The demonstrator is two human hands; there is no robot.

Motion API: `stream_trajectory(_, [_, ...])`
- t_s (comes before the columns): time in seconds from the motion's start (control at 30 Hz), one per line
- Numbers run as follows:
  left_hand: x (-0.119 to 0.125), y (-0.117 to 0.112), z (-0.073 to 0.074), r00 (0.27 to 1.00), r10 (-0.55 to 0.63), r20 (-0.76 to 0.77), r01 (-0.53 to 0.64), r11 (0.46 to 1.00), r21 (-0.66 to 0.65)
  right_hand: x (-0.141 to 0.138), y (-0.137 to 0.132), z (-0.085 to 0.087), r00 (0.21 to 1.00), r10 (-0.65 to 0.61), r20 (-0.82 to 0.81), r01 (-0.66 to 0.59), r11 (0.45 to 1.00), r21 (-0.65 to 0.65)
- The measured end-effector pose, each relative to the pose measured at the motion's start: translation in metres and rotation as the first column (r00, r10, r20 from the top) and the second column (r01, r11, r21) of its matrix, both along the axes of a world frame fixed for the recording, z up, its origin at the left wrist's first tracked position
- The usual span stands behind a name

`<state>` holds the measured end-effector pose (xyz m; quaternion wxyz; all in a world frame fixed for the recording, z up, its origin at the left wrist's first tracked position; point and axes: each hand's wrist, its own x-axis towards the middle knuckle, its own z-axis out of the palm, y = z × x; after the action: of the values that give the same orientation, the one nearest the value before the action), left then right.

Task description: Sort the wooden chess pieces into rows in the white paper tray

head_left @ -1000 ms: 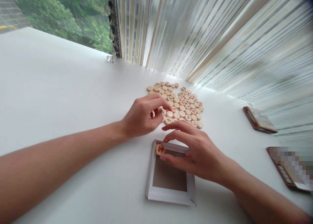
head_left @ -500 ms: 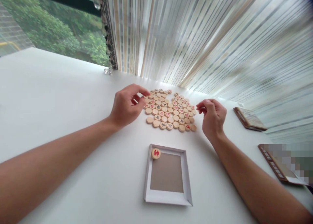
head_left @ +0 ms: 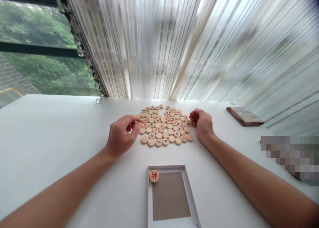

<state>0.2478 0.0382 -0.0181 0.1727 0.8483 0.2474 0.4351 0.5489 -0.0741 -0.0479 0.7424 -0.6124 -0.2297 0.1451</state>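
A cluster of round wooden Chinese chess pieces point(head_left: 163, 125) lies flat on the white table. Some show red or black characters; others are plain on top. At the cluster's left edge is my left hand point(head_left: 123, 133), index finger and thumb apart by the outermost pieces, the other fingers bent. My right hand point(head_left: 203, 123) rests beside the right edge, its fingers curled together and no piece visible in them. Nearer to me, a shallow white box tray point(head_left: 186, 181) with a brown bottom holds one piece with a red character point(head_left: 154, 176) in its far left corner.
To the right lies a brown-edged book or box point(head_left: 245, 116), with a blurred-out item point(head_left: 291, 158) nearer me. String curtains point(head_left: 154, 48) hang behind the table. A small clear crystal ornament point(head_left: 100, 99) sits at the far left edge by the window.
The camera view has tilted up, so the tray sits lower in the picture. Both hands remain at the sides of the cluster, the right one now closer to its edge.
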Motion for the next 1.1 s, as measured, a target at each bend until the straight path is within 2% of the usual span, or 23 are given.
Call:
stream_trajectory(0.43, [0.002, 0.011, 0.000, 0.997, 0.046, -0.057, -0.051, 0.994, -0.091, -0.005, 0.000, 0.000, 0.987, 0.031, 0.155, -0.019, 0.996, -0.082])
stream_trajectory(0.7, [0.018, 0.016, 0.012, 0.988, 0.092, -0.124, -0.107, 0.987, -0.122, -0.004, 0.002, -0.002, 0.948, 0.074, 0.310, -0.015, 0.982, -0.189])
stream_trajectory(0.8, [0.038, 0.017, 0.016, 0.975, 0.050, -0.215, -0.076, 0.990, -0.115, -0.004, 0.004, -0.002, 0.938, 0.082, 0.338, -0.005, 0.975, -0.223])
stream_trajectory(0.9, [0.072, 0.023, 0.019, 0.950, 0.017, -0.311, -0.051, 0.993, -0.102, -0.004, 0.004, -0.003, 0.929, 0.081, 0.361, 0.008, 0.971, -0.240])
stream_trajectory(1.0, [0.110, 0.028, 0.023, 0.904, -0.041, -0.425, -0.009, 0.993, -0.117, -0.003, 0.004, -0.003, 0.919, 0.084, 0.385, 0.016, 0.968, -0.250])
stream_trajectory(1.1, [0.138, 0.032, 0.027, 0.835, -0.065, -0.546, -0.018, 0.989, -0.145, -0.002, 0.005, -0.004, 0.911, 0.089, 0.403, 0.020, 0.966, -0.259])
